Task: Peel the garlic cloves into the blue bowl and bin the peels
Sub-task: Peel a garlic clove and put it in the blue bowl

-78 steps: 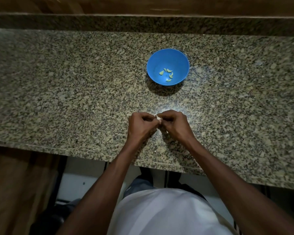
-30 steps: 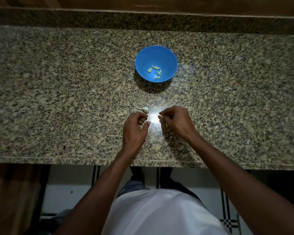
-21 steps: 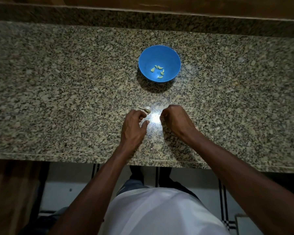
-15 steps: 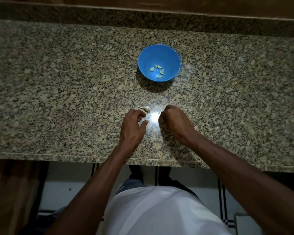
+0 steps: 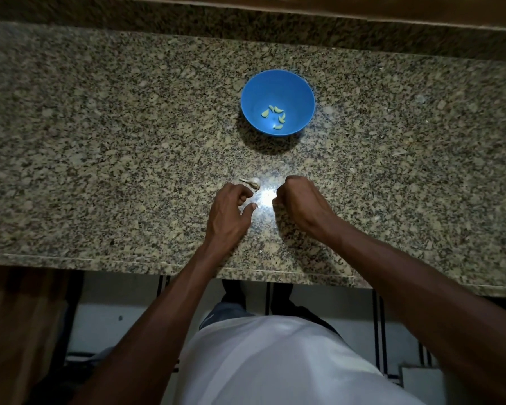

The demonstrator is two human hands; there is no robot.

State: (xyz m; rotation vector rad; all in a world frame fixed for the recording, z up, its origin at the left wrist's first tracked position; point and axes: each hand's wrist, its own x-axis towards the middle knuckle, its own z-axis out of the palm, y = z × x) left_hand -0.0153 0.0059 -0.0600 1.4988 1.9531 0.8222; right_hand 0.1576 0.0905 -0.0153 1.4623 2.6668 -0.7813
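Head view, looking straight down on the counter point(image 5: 105, 159), speckled granite with a bright glare spot near the front edge. The bowl point(image 5: 277, 102) sits upright toward the back, just right of centre, and five peeled cloves point(image 5: 275, 116) lie loose at its bottom. Nearer the person, a garlic bulb piece point(image 5: 252, 183) with a papery tail lies on the stone, just beyond the left hand's fingertips; whether they touch it is hard to say.

Left hand point(image 5: 230, 211) is on the counter, fingers loosely curled, thumb stuck out toward the glare, nothing plainly gripped. Right hand point(image 5: 300, 201) is beside it across the glare spot, the two hands apart. Its fingers are curled into a tight fist, knuckles up; whether something small is pinched inside cannot be told from here.

Both bare forearms reach in from below. A white shirt point(image 5: 275, 363) fills the bottom of the view, with tiled floor point(image 5: 105, 317) showing under the counter's edge.
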